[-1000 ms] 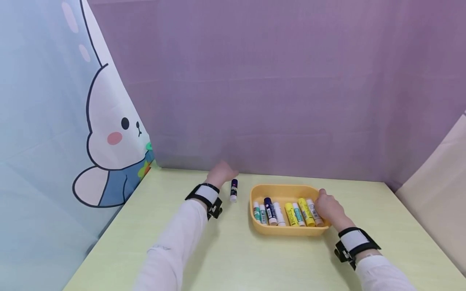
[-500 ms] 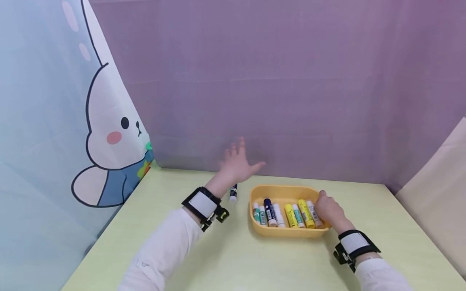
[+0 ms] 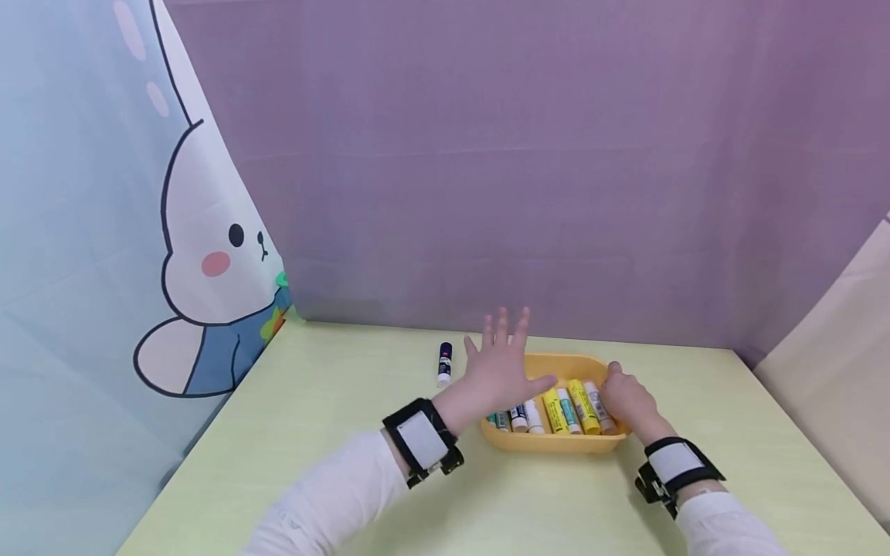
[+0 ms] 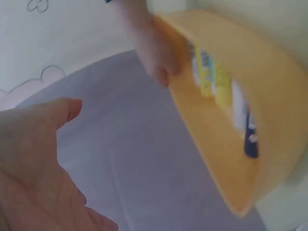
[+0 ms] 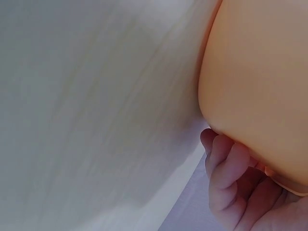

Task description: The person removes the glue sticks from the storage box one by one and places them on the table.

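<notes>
Just left of the nearer left hand (image 3: 497, 373), fingers spread wide, a dark stick (image 3: 445, 363) lay lengthwise near to far; the right hand (image 3: 629, 398) gripped the right end of the yellow tray (image 3: 556, 443).

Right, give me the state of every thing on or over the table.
yellow tray: upright on the table
left hand: fingers spread, holding nothing
right hand: gripping the tray's end
sticks in the tray: side by side, some partly hidden
lone dark stick: outside the tray; standing or lying unclear
wrist straps: worn
</notes>
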### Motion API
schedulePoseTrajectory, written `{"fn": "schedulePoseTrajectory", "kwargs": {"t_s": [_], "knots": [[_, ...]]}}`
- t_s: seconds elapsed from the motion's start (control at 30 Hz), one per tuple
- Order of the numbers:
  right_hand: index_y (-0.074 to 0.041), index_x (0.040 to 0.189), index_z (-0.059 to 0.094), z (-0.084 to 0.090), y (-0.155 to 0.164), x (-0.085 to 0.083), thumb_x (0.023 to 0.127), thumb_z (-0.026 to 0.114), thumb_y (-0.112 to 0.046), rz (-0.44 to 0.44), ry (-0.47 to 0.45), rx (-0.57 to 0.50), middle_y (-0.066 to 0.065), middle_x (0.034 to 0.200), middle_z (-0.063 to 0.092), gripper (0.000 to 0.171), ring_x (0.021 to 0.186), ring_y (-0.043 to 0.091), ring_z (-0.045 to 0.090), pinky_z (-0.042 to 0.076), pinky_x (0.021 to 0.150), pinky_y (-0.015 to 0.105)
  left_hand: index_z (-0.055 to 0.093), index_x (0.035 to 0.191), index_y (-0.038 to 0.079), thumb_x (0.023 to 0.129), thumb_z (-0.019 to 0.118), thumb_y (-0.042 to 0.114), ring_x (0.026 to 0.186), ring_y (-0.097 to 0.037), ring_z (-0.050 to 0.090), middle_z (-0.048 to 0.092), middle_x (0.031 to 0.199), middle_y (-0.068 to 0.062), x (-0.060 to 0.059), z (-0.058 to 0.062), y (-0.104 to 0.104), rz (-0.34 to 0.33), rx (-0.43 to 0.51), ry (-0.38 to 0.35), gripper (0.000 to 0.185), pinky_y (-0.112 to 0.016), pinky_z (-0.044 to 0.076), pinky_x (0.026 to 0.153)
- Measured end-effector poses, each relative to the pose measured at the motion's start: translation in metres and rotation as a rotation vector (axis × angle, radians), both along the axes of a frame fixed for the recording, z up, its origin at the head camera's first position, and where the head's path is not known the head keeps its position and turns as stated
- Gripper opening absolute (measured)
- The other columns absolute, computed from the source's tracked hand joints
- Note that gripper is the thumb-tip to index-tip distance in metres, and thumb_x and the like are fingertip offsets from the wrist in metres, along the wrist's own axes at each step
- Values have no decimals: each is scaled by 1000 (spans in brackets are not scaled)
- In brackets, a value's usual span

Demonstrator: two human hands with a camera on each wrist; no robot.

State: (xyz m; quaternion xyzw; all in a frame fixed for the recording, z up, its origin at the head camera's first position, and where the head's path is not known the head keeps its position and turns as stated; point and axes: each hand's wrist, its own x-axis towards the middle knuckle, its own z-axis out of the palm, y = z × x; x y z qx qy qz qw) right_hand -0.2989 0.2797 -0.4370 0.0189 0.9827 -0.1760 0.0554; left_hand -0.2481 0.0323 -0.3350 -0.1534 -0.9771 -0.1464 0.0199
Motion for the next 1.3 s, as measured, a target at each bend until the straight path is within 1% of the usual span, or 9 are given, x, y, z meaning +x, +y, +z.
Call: {"fn": "schedulePoseTrajectory", "kwargs": {"t_s": [0.2,0.33,0.47,0.53,0.6,0.8,1.0,1.13,1.3], "knots": [[14,126,27,-2,1,-1,98,30,-12,0,-1,-5,21,77,56,38,58,24,55,45,45,31,-6,152,26,79,47,75,144,-35,6,3,158,-12,3,-27,15,-21,-108,26,103,-62,22,108],[14,124,28,-1,0,0,98,30,-12,3,9,0,21,76,56,37,58,24,55,45,46,32,0,152,26,78,50,75,144,-35,9,7,158,-12,1,-44,22,-19,-164,36,103,-58,22,110],[14,124,28,-1,-1,1,98,31,-12,-2,2,2,21,77,56,37,59,24,55,45,46,32,6,153,24,78,52,73,144,-35,10,9,158,-13,0,-58,27,-14,-211,12,100,-57,20,111],[14,123,29,-2,-1,1,98,31,-12,-4,1,3,21,77,56,36,59,24,55,45,46,32,8,153,22,79,53,71,144,-35,10,9,157,-14,-2,-63,28,-12,-228,-2,99,-57,19,111],[13,123,29,-2,-1,0,98,30,-12,-8,-1,4,21,77,56,35,59,25,55,45,47,32,11,153,20,80,53,70,143,-35,12,11,157,-15,-3,-68,29,-5,-239,-6,98,-55,22,111],[13,123,30,-2,-1,-1,98,30,-12,-11,-1,4,21,77,56,35,59,24,55,45,46,32,18,151,16,81,52,70,140,-32,25,23,153,-16,-9,-81,33,30,-288,-13,95,-44,33,108],[14,124,29,0,-2,0,98,30,-12,-11,0,1,21,76,56,37,58,24,55,45,46,31,25,149,14,85,51,64,132,-28,36,34,148,-13,-19,-90,38,84,-329,-19,86,-41,37,103],[14,125,29,0,-2,0,98,29,-12,-18,-2,4,22,76,56,38,58,24,55,45,46,32,37,144,13,87,53,59,121,-26,45,44,139,-11,-26,-96,43,137,-337,-31,75,-40,41,97],[15,125,29,0,-3,0,98,30,-11,-22,4,8,22,77,56,38,59,25,55,45,46,32,50,131,10,86,55,56,104,-24,50,53,122,-11,-35,-103,49,191,-337,-42,64,-37,45,81]]}}
